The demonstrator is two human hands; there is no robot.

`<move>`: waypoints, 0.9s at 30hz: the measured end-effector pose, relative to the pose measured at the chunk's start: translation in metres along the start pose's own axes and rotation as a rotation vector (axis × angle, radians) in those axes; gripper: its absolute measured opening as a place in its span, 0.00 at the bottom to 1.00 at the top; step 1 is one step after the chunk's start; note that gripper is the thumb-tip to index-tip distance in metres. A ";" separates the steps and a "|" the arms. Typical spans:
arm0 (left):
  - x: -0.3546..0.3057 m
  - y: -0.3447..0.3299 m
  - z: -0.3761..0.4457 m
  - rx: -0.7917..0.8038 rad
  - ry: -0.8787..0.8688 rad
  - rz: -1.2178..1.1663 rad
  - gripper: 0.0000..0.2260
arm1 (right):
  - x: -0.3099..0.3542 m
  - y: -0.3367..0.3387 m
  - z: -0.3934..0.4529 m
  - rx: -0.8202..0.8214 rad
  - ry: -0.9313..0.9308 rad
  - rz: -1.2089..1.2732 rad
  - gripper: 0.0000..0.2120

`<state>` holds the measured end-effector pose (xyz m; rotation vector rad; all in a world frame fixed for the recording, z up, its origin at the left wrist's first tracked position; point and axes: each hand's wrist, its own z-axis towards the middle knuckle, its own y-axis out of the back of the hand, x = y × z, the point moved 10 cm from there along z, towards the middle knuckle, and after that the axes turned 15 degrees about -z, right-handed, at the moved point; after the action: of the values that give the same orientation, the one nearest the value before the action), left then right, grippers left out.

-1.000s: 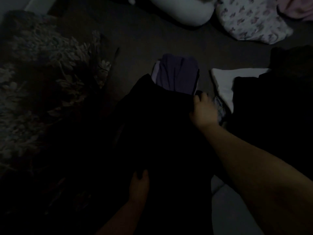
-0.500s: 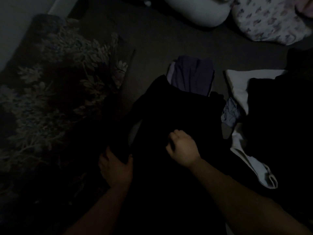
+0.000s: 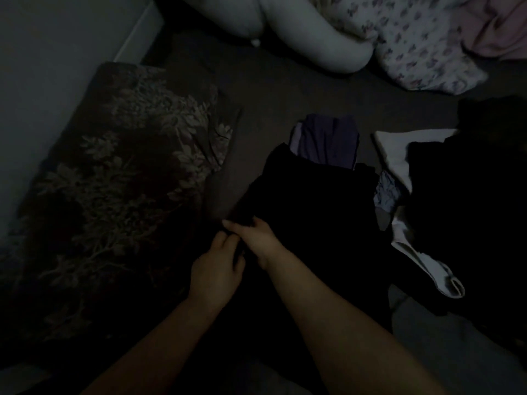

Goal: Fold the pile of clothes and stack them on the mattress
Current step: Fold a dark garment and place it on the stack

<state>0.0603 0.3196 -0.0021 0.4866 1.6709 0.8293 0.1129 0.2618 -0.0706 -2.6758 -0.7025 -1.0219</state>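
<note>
Left hand (image 3: 218,270) and right hand (image 3: 255,238) meet, fingers curled, apparently pinching.

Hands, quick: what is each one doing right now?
Left hand: curled shut on the left edge of the dark black cloth garment.
Right hand: pinching that same edge, fingers closed.

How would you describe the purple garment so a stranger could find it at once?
Start at the black garment that both hands grip, mid-mattress. Just beyond its far edge lies the purple garment, folded flat. It is the only purple piece; the cloth to its right is white.
</note>
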 end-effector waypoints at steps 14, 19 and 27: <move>0.006 -0.102 0.095 0.243 0.642 -0.880 0.16 | -0.089 0.083 -0.082 0.080 -0.237 0.750 0.15; -0.013 -0.135 0.145 0.431 0.219 -0.333 0.21 | -0.136 0.126 -0.071 -0.044 -0.295 0.555 0.18; -0.057 -0.149 0.187 0.523 -0.066 0.159 0.27 | -0.161 0.167 -0.061 0.013 -0.131 -0.011 0.36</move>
<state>0.2704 0.2304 -0.0927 1.0051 1.8009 0.4716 0.0553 0.0374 -0.1343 -2.7505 -0.7454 -0.8474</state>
